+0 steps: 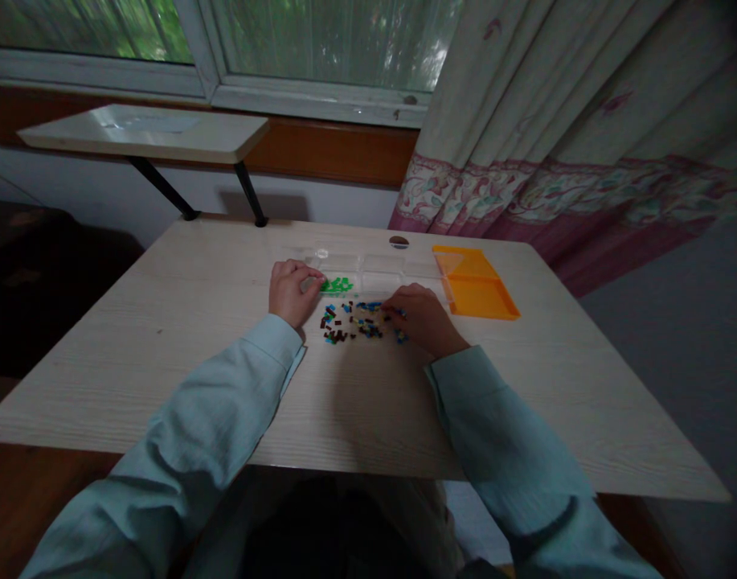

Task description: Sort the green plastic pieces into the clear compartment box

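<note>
Wearing pale blue-green sleeves, you have both hands over the wood-grain desk; your left hand is at the near left corner of a clear compartment box, its fingers curled and its thumb and forefinger close together, right beside the green pieces lying in that end compartment; whether it grips the box or a piece, you cannot tell from here; your right hand is palm down, fingers bent, its tips among the right part of the loose small pieces, though whether one is pinched there cannot be told; those loose pieces, brown, blue and yellow, lie scattered on the desk just in front of the box; an orange tray sits by the box's right end, beyond your right hand.
</note>
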Action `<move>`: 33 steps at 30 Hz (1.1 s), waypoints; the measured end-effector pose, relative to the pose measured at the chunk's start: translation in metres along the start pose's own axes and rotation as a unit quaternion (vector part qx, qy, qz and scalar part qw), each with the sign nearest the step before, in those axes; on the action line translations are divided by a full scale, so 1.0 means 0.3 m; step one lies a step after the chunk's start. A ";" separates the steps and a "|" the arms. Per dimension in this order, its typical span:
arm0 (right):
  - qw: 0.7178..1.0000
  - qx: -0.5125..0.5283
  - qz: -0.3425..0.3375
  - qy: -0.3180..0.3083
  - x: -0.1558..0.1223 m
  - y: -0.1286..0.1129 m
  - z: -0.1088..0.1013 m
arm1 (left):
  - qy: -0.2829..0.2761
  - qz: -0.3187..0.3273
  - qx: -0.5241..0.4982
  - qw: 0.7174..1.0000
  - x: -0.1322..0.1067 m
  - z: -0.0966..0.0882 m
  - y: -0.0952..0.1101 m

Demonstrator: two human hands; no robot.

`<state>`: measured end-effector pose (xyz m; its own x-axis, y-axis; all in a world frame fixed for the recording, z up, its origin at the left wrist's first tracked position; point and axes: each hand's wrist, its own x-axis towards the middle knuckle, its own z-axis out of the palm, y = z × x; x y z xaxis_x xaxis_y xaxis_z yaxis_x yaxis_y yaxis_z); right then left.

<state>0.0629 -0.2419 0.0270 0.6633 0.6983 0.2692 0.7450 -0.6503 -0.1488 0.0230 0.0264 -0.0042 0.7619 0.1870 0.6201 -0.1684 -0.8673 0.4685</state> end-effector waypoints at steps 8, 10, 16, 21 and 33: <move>1.000 -0.012 0.008 -0.001 0.002 -0.007 0.003 | -0.007 -0.006 -0.006 1.000 0.000 0.002 0.000; 1.000 -0.015 0.006 0.000 0.002 -0.007 0.005 | -0.006 -0.004 -0.007 1.000 0.000 0.002 0.000; 1.000 -0.002 0.001 0.012 0.002 -0.008 0.008 | -0.009 -0.002 -0.005 1.000 -0.003 0.001 0.001; 0.995 0.056 -0.040 0.074 0.021 -0.057 0.045 | -0.009 0.003 -0.011 1.000 -0.001 0.000 0.005; 0.989 0.058 -0.094 0.096 0.066 -0.223 0.127 | -0.019 0.009 -0.004 1.000 0.003 0.002 0.008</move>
<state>0.0291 -0.1732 0.0060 0.4943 0.7267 0.4770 0.8648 -0.4671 -0.1845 0.0237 0.0242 -0.0028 0.7815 0.1536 0.6047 -0.1872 -0.8669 0.4620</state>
